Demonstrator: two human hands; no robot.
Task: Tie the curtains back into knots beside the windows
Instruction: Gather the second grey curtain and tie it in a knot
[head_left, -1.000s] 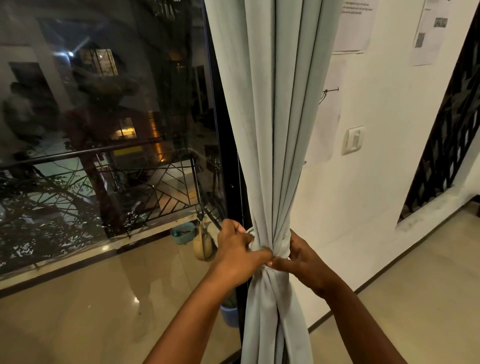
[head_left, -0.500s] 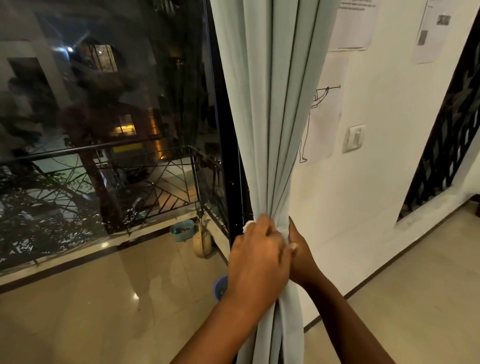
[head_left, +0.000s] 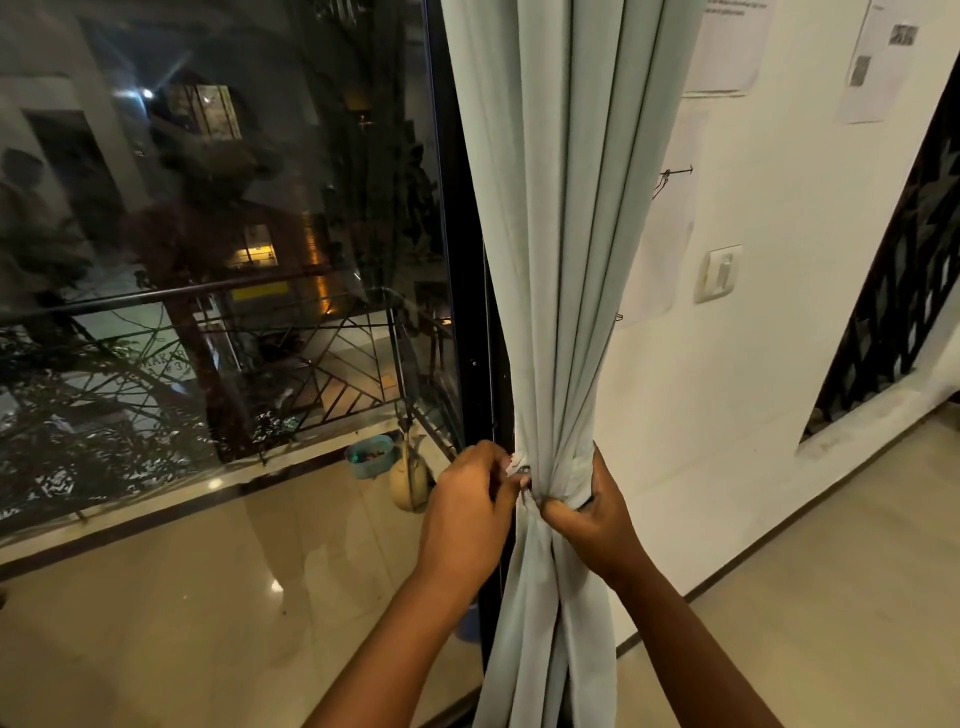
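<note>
Both hands gripped the gathered curtain (head_left: 561, 260) beside the black window frame (head_left: 467, 312) (wall close behind): left hand (head_left: 470, 512) fingers pinching its edge, right hand (head_left: 592, 512) fingers curled around it.

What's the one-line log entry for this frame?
phase: cinching curtain | left hand: pinching tie at gather | right hand: gripping curtain bunch | knot: not yet visible | location: beside window frame

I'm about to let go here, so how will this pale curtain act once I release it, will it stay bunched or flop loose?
The curtain looks soft and floppy: it hangs in long loose folds and cinches narrow where the right hand grips it. It probably spreads again if released, since the left hand is pinching at the gathered waist. The cloth looks smooth, so a loose knot may slip.
</note>
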